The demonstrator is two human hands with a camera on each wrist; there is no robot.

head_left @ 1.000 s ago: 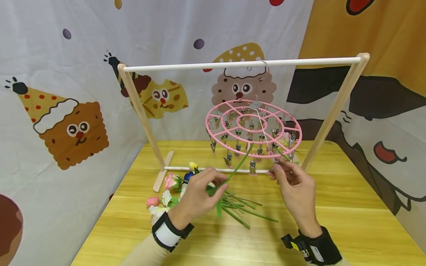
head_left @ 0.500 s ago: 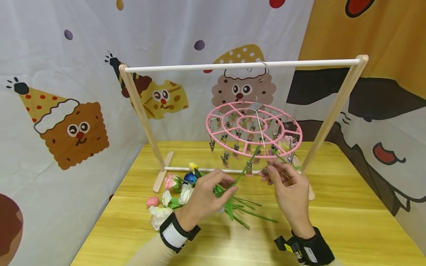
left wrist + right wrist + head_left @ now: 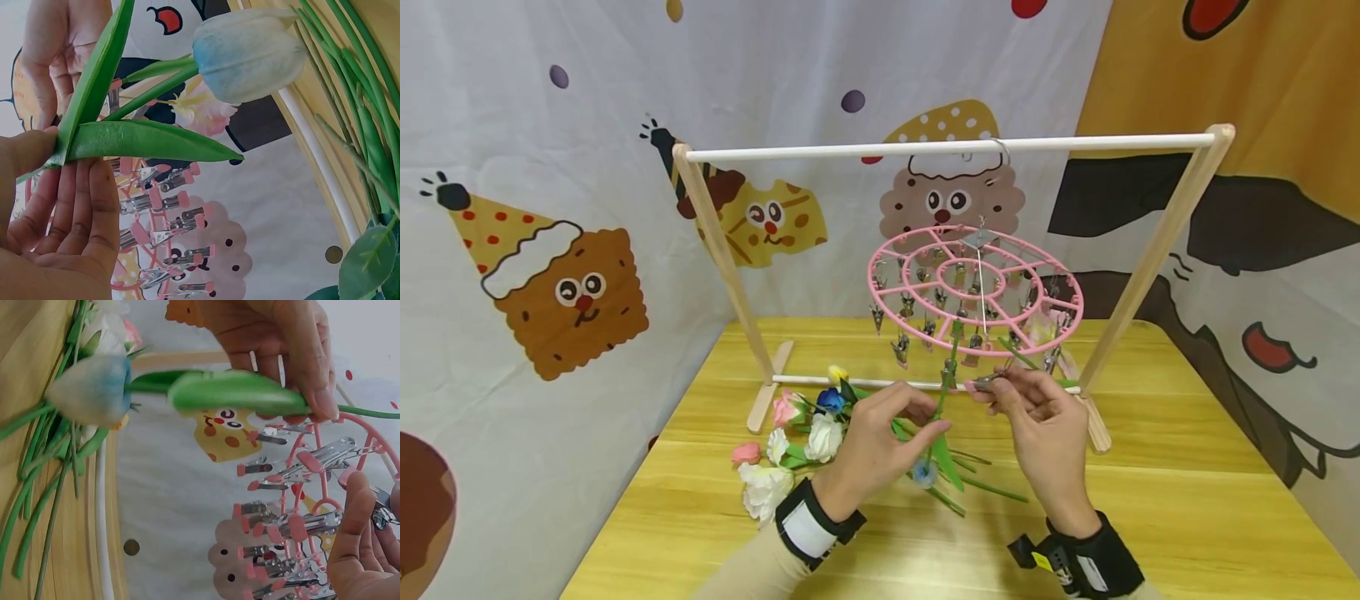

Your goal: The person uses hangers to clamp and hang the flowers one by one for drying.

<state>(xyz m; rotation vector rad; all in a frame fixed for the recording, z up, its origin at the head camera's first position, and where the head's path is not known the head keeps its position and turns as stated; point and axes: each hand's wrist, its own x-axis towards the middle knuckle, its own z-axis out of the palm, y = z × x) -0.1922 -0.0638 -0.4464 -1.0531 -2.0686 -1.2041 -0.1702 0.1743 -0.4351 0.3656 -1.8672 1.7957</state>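
Note:
My left hand (image 3: 880, 450) pinches the green stem of an artificial tulip (image 3: 247, 56), white tinged with blue, between thumb and fingers. The bloom hangs downward below the hand, and the stem's bare end points up toward the pink round clip hanger (image 3: 871, 277). Just right of the stem, my right hand (image 3: 1048, 442) pinches a metal clip (image 3: 382, 506) with pink tips, pulled toward the stem. In the head view a small gap separates the clip's tips from the stem. Green leaves (image 3: 156, 142) spread from the stem beside the left thumb.
The hanger hangs from the white rail (image 3: 850, 151) of a wooden stand (image 3: 1161, 250), with several clips dangling close together. A pale pink flower (image 3: 1047, 325) hangs at its right. Artificial flowers, including a white one (image 3: 766, 490), lie on the table (image 3: 1187, 500) at left.
My left hand has shifted right with the tulip, its stem now more upright and its bloom showing below. The right hand has moved slightly left with the clip; the hanger has turned a little.

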